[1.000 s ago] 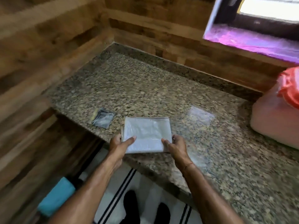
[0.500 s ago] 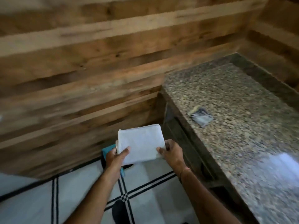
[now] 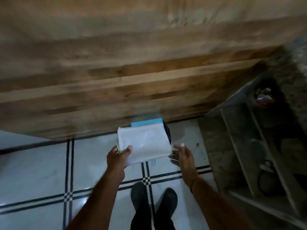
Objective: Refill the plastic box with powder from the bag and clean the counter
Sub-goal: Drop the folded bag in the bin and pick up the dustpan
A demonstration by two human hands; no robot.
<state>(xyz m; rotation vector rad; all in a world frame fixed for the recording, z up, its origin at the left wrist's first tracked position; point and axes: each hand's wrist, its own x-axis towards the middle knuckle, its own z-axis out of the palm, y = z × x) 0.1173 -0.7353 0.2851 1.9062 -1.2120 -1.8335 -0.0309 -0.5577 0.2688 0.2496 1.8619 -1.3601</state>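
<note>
White folded bag (image 3: 144, 143); pale floor tiles (image 3: 36, 165), dark checked lines; brown wood-grain wall (image 3: 132, 63); turquoise bin (image 3: 146, 122).

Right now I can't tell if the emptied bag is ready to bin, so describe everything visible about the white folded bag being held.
The white folded bag is a flat, roughly rectangular packet of glossy, plastic-looking material with layered edges at its left side. It is held level above the tiled floor, in front of a blue object by the wooden wall. The left hand pinches its near-left corner, thumb on top; the right hand sits at its right edge, fingers spread, grip unclear. No powder shows.
</note>
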